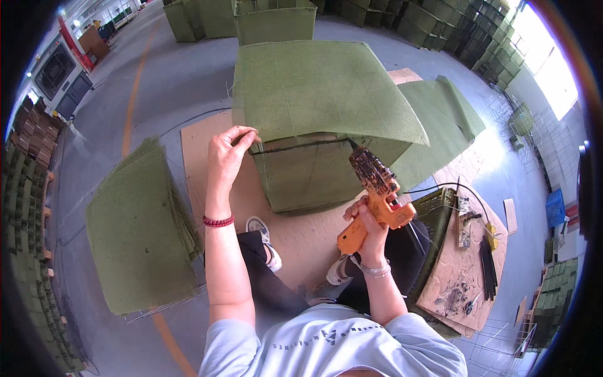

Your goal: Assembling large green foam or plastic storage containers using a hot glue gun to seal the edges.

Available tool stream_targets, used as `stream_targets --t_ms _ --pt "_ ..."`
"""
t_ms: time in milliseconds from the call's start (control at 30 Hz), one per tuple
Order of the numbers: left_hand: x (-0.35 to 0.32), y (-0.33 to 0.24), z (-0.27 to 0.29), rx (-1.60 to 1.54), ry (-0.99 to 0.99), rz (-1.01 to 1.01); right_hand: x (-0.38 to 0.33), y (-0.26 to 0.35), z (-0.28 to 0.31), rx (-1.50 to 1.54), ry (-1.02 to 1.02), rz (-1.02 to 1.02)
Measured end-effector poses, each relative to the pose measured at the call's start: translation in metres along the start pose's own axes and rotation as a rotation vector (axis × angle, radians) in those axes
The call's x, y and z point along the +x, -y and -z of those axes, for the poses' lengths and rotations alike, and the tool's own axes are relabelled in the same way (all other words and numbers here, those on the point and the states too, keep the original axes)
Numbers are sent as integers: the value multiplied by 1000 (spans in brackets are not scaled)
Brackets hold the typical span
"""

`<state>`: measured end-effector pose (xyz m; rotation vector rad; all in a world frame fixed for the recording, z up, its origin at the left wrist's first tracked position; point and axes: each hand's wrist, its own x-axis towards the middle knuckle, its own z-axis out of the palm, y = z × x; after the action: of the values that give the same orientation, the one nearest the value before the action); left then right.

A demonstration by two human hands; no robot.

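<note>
A large box covered in green mesh (314,81) stands in front of me. A dark line of glue (298,147) runs along its near upper edge, below the loose edge of the top mesh. My right hand (370,226) is wrapped round an orange glue gun (383,204), whose barrel is smeared with dark glue. The gun's nozzle tip is at the right end of the glue line. My left hand (231,151) pinches the top mesh at the box's near left corner, thumb and fingers pressed together.
Cardboard (201,151) lies under the box. A stack of green mesh sheets (135,232) is on the left, another mesh sheet (433,125) on the right. Beside my right leg, a cardboard-topped surface (440,283) bears black glue sticks (488,270) and scissors (471,306). A black cord (433,187) trails from the gun.
</note>
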<state>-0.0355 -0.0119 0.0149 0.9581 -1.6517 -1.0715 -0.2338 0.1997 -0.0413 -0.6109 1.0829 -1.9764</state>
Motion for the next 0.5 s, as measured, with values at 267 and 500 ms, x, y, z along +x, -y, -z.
stream_targets --t_ms 267,500 --pt "1 1 3 14 0 -1 4 2 6 -15 -10 -9" --pt "1 3 3 -17 5 -17 5 7 4 47 -75 23"
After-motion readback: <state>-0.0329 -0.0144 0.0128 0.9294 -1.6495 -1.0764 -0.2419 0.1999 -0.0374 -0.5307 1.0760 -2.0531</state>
